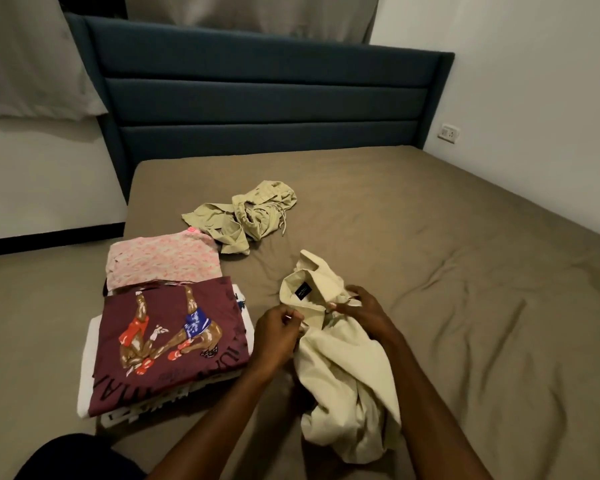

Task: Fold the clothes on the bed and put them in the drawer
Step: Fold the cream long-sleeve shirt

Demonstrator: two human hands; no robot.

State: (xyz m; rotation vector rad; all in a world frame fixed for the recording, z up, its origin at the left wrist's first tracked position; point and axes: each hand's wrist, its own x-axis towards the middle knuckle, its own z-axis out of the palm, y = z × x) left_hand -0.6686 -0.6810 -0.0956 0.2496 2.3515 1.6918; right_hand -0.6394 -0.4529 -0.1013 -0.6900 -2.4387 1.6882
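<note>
A crumpled cream shirt (343, 382) with a dark neck label lies on the bed in front of me. My left hand (278, 336) pinches its front edge just below the collar. My right hand (362, 311) grips the cloth beside the collar, on the right. A folded maroon T-shirt (167, 337) with a boxer print tops a stack of folded white clothes at the left. Behind it lies a folded pink patterned top (160, 259). Crumpled khaki shorts (246, 216) with a drawstring lie unfolded farther back.
The bed (465, 289) has a wrinkled brown sheet, with open room on its right half. A dark blue padded headboard (267, 95) stands at the far end. White walls close in at the right, with a socket (449, 132). No drawer is in view.
</note>
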